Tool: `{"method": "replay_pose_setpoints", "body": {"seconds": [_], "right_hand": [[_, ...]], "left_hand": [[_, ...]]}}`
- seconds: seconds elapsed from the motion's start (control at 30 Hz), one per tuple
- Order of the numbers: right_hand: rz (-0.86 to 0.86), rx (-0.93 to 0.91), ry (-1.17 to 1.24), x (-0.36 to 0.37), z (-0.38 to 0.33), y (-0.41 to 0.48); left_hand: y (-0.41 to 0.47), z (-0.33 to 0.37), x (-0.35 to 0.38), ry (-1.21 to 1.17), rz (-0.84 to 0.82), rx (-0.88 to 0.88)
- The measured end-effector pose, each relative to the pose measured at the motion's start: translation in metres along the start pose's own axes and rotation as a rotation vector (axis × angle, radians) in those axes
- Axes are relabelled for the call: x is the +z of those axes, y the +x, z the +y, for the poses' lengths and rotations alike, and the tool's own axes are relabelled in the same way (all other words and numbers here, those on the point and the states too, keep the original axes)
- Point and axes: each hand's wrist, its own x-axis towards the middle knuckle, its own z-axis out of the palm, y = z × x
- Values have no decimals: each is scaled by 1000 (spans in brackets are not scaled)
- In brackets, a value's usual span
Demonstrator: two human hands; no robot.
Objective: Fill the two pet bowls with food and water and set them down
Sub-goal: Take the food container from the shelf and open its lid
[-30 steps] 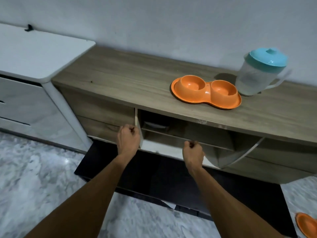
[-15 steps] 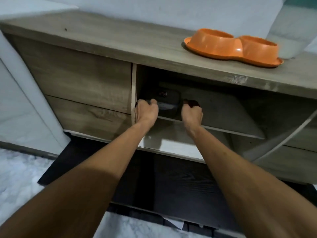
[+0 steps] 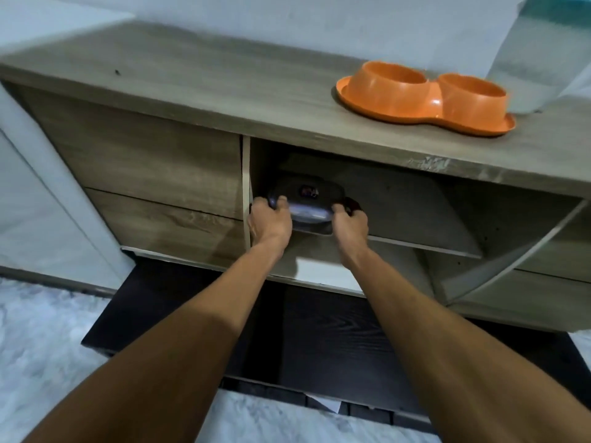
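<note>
Head view. Sideboard of grey-brown wood-grain board (image 3: 192,81) is seen running across the upper half of the frame, with its centre compartment standing open. Orange plastic double pet bowl (image 3: 425,99) is set on the sideboard top at upper right, upright, both of its cups seen from the side so that their contents cannot be told. Translucent plastic pitcher with a teal lid (image 3: 540,59) is placed just behind the pet bowl at the top right corner, blurred and partly cut off by the frame edge.

Dark rounded plastic container with a small label on its lid (image 3: 307,195) is lodged at the left end of the inner shelf (image 3: 415,219), at frame centre. Left hand (image 3: 270,223) is closed on the container's left end, fingers curled over its edge. Right hand (image 3: 350,225) is closed on the container's right end in the same way, fingers wrapped round a dark side handle. Both forearms are stretched in from the lower edge.

Dark wood-grain flap door (image 3: 335,340) is folded down below the compartment. White cabinet (image 3: 48,219) is butted against the sideboard at left. Pale marbled floor (image 3: 41,353) is seen at lower left.
</note>
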Motion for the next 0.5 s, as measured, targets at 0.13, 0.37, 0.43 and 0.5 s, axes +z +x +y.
{"method": "replay_pose_setpoints", "body": {"seconds": [0.13,0.37,0.43,0.5], "right_hand": [[17,14,-1,-15,-18,-45],[-55,158,3,-57,-66,-146],[-94,159,47,-70,-89,-169],[-114,157,67,-81,-113,-184]], "left_hand": [[-34,17,-27,47,17,-91],[-126,72,-92,100,59,-222],[-148,95,-107,115,74,-232],[-162,119,-117,129,89,-230]]}}
